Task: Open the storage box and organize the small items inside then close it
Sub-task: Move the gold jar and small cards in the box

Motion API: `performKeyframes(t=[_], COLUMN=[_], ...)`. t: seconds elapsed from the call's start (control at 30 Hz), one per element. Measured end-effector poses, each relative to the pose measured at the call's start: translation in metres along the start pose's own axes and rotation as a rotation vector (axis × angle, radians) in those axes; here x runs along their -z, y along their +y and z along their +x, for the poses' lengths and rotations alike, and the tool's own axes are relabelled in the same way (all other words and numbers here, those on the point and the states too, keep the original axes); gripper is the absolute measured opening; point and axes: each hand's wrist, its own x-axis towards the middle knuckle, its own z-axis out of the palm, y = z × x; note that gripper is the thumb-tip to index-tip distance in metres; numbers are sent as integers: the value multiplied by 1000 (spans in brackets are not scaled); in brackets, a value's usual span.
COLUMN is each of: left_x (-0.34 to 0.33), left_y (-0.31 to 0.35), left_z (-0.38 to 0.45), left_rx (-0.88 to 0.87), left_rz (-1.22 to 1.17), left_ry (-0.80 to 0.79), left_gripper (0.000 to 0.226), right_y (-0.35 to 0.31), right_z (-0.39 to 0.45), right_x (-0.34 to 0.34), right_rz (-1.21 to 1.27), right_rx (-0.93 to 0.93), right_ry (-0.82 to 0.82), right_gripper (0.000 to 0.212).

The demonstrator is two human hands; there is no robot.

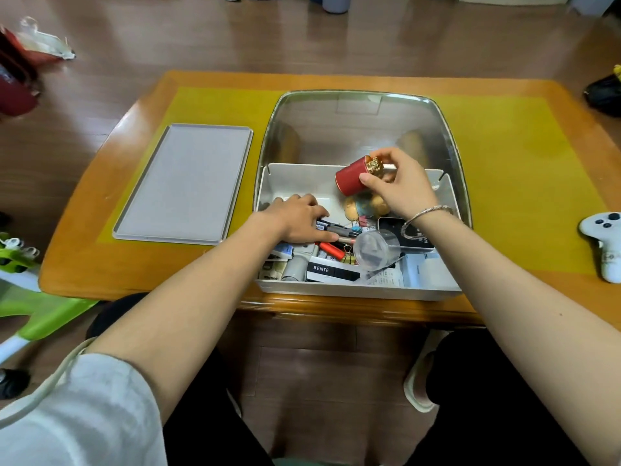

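Inside the open storage box (450, 153), right hand (400, 186) lifts a red canister (351, 178).

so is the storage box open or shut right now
Open: the storage box has no cover on, and its grey lid lies flat on the table to its left.
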Motion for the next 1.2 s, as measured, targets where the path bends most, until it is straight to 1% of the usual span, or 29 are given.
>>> performKeyframes(t=[0.13,0.23,0.47,0.53,0.63,0.7,0.83,0.9,1.0,1.03,1.1,1.2], left_x=[0,2,0,-2,-1,-1,3,6,9,10,12,11], left_y=[-3,-1,3,3,2,4,8,11,15,17,21,24], left_z=[-14,-19,-22,-23,-21,-19,-16,-15,-12,-11,-10,-8], left_rx=[9,30,54,52,79,92,126,156,206,229,264,219], left_rz=[-34,-44,-31,-79,-182,-239,-382,-356,-305,-305,-315,-310], left_ry=[7,6,1,-14,-20,22,153,212,280,315,397,491], left_gripper=[81,80,78,79,79,70,51,42,30,28,35,48], right_y=[-6,-8,-8,-6,-3,0,10,14,17,17,17,17], right_z=[2,4,13,13,13,14,15,13,12,12,12,13], right_x=[-14,-25,-36,-37,-32,-25,-7,-4,-8,-10,-15,-21], right_rz=[-146,-341,-674,-712,-690,-684,-729,-811,-901,-911,-933,-975], right_rx=[135,244,351,371,357,346,253,242,255,257,255,251], right_ry=[-97,-177,-376,-414,-389,-339,-273,-276,-281,-279,-285,-324], right_gripper=[37,41,46,49,56,51,33,29,29,29,28,24])
